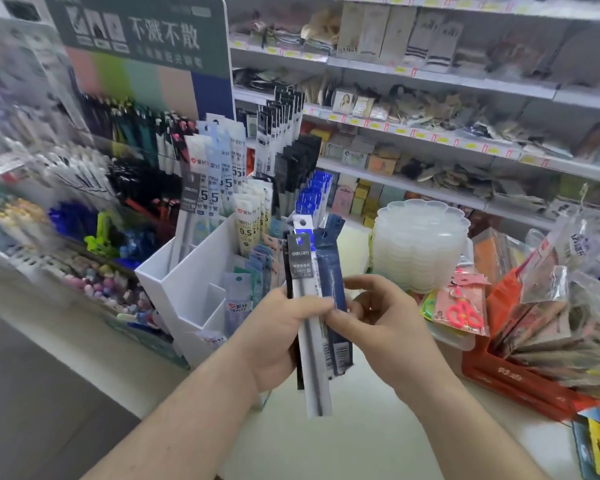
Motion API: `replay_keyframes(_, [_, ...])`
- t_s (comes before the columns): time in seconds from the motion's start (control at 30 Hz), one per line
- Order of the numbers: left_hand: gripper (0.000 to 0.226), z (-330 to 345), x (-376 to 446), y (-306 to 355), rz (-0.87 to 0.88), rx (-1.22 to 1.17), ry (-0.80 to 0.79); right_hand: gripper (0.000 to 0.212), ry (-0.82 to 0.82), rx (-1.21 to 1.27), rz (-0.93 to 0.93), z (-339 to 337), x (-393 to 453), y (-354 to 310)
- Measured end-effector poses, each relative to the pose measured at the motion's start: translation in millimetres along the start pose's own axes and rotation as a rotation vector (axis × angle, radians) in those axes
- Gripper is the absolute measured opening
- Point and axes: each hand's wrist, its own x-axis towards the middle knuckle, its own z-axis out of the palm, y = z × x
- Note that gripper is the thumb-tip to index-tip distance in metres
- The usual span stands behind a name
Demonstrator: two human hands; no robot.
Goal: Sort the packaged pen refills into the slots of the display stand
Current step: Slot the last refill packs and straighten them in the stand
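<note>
Left hand (274,336) grips fanned bundle of long flat packaged pen refills (314,327), upright before white slotted plastic display stand (184,289); right hand (378,320) pinches bundle's dark-blue edge. Rear packets largely hidden; background shelving blurred.

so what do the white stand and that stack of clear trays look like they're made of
White stand: looks like rigid plastic or acrylic sheet, smooth and glossy, with thin flat dividers. Stack of trays: translucent frosted plastic, apparently, since light shows through the scalloped rims.
</note>
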Motion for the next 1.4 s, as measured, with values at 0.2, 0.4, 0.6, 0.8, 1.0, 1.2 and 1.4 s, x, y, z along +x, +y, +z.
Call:
replay_keyframes(0.2, [0.029, -13, -2, 11, 0.041, 0.116, 0.063, 0.028, 0.039, -0.085, -0.096, 12, 4, -5])
replay_keyframes(0.4, [0.022, -24, 0, 21, 0.012, 0.08, 0.063, 0.036, 0.144, -0.151, -0.1, 30, 8, -8])
replay_keyframes(0.6, [0.017, -31, 6, 27, 0.018, 0.047, 0.157, 0.012, 0.162, -0.034, -0.063, 39, -2, -28])
replay_keyframes(0.8, [0.016, -19, 7, 33, -0.067, -0.047, 0.096, 0.023, 0.126, -0.224, -0.056, 57, -7, -33])
replay_keyframes(1.0, [0.035, -27, -6, 47, -0.032, 0.035, 0.04, 0.01, 0.071, -0.062, -0.056, 61, -5, -38])
replay_keyframes(1.2, [0.01, -45, -26, 68, 0.154, 0.004, 0.104, 0.036, 0.14, 0.29, -0.019, 66, 16, -66])
replay_keyframes(1.4, [0.016, -87, -49, 99, 0.225, -0.178, 0.194, 0.039, 0.177, 0.225, -0.073, 94, 54, -88])
